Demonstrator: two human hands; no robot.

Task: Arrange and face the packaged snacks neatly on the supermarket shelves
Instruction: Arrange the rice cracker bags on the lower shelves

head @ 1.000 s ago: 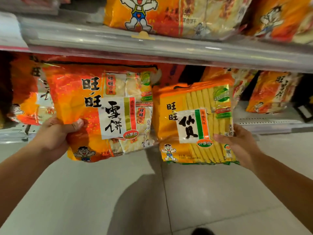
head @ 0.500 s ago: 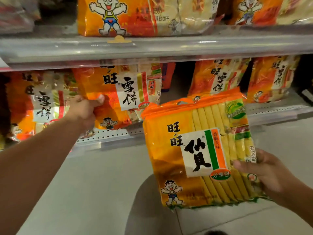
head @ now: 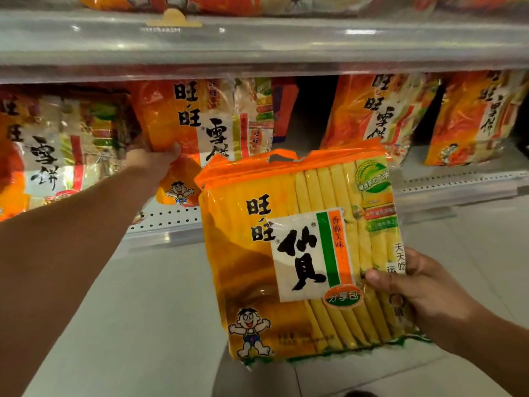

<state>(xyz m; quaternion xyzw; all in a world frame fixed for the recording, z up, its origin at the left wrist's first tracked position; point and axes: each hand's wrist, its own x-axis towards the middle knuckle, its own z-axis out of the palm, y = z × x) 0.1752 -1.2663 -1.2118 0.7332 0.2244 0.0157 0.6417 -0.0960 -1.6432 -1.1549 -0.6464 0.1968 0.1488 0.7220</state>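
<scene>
The right hand (head: 420, 293) grips the yellow cracker pack (head: 300, 253) by its right edge, held upright in front of the lower shelf (head: 429, 190), off it. The left hand (head: 151, 161) holds the orange pack (head: 200, 133) on that shelf, thumb on its face; its fingers seem hidden behind.
</scene>
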